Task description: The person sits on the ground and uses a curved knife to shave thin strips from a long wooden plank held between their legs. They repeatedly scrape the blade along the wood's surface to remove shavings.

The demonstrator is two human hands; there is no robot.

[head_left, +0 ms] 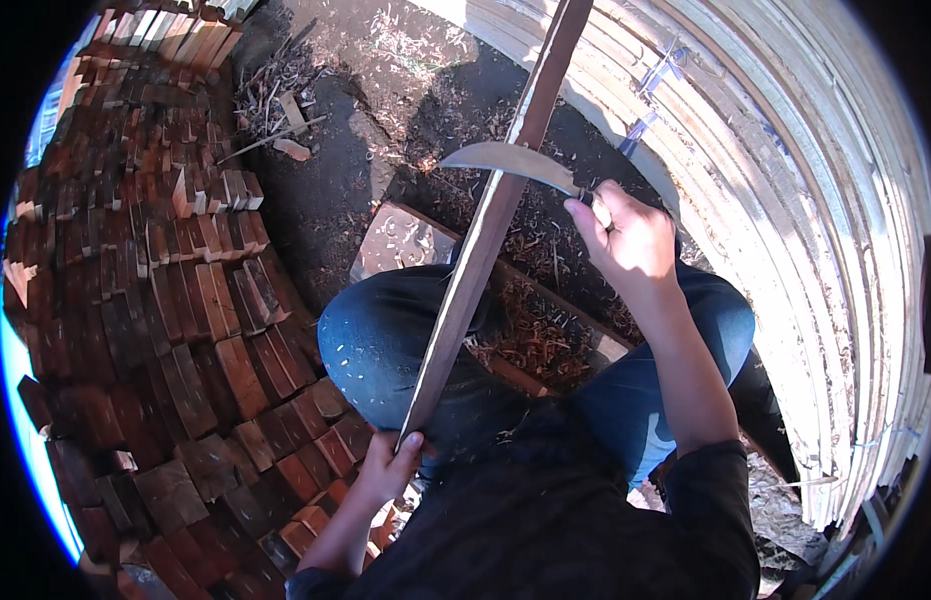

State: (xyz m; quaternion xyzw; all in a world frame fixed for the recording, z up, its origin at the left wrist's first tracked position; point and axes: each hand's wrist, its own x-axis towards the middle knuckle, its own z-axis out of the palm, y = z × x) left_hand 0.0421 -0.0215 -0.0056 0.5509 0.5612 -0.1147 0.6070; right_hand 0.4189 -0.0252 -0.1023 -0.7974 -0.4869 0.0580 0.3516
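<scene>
A long wooden strip (483,240) runs slantwise from beside my left thigh up past the top edge of the view. My left hand (390,466) is closed around its near end. In my right hand (632,240) is the handle of a sickle-like curved knife (511,160). Its blade lies across the strip at about mid-length, with the tip pointing left. Most of the handle is hidden inside my fist. I sit with my knees spread, and the strip passes over my left thigh.
Stacked reddish-brown wood blocks (201,380) fill the left side. Long pale boards (786,190) are piled along the right. Shavings (546,340) litter the dark ground between my legs, near a flat wooden piece (404,240). Scraps and sticks (286,115) lie farther off.
</scene>
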